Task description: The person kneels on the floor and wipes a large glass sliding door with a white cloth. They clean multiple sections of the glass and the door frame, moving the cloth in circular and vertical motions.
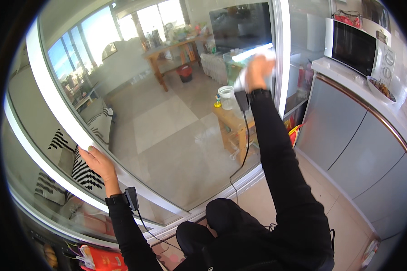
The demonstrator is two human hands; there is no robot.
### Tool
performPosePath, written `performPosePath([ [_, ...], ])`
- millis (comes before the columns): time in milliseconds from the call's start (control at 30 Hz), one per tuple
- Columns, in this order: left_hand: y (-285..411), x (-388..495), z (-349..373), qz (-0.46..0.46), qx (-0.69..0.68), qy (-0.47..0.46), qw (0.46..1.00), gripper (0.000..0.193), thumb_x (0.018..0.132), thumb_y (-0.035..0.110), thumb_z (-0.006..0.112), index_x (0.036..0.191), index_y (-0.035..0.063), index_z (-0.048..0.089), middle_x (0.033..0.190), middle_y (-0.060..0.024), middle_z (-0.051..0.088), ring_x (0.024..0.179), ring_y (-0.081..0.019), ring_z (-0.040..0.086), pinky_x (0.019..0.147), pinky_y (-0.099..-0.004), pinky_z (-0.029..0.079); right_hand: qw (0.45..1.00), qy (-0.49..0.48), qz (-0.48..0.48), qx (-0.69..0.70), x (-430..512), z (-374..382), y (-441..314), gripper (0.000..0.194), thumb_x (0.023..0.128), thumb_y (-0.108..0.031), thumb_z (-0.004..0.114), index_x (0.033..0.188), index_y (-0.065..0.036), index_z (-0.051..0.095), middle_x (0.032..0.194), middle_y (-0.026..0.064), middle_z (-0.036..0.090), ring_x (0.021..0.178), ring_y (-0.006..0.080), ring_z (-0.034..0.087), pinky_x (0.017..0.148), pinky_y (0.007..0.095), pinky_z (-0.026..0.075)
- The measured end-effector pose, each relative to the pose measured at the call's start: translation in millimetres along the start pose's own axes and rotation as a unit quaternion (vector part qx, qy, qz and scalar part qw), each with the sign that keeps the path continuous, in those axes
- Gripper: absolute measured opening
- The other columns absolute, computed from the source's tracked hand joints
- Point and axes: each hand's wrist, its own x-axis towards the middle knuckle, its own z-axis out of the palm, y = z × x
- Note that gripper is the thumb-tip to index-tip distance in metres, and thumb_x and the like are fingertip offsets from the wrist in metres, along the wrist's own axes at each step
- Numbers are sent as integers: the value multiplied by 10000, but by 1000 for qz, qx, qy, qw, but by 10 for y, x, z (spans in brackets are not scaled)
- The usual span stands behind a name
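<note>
My right hand (257, 71), blurred, holds a white cloth (240, 81) at the upper right part of a glass sliding door panel (169, 135). Cloth shows on both sides of the hand, near the white upright (283, 54) of the frame. Lower left, my left hand (97, 163) grips the white edge frame (59, 101) of the same panel, its thumb on the near face and some fingers hidden. Each wrist bears a black strap with a small device and a cable.
Right of the door stands a grey cabinet (346, 132) with a microwave (354, 47) and a bowl of food (381, 89) on its counter. Through the glass appear a small wooden stand (229, 118), a wooden table (171, 47) and a sofa (100, 125). A red bag (105, 259) lies lower left.
</note>
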Motion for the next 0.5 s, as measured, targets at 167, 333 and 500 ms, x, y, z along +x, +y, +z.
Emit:
performPosePath([
  [167,-46,-8,2,-5,19,10,1000,570,1114,363,398,1472,-80,417,1340,-246,572,1193,-353,569,1061,-387,414,942,8,-294,164,-59,-19,-2019,593,952,-190,551,1498,19,456,1534,245,466,1440,388,422,1209,534,275],
  [333,-67,12,-6,8,17,14,1000,584,1116,391,389,1454,-84,429,1343,-250,565,1206,-368,560,1070,-400,400,649,-153,-669,327,-1945,-1322,-1970,491,913,-225,550,1381,-91,611,1473,105,572,1450,260,458,1255,502,272],
  [500,-33,1,-20,7,5,14,1000,595,1122,415,371,1442,-81,443,1343,-220,565,1224,-339,541,1094,-384,370,610,-328,-661,287,-1873,-1260,-1214,483,858,-179,622,1338,-131,637,1413,66,615,1264,232,597,1115,436,443],
])
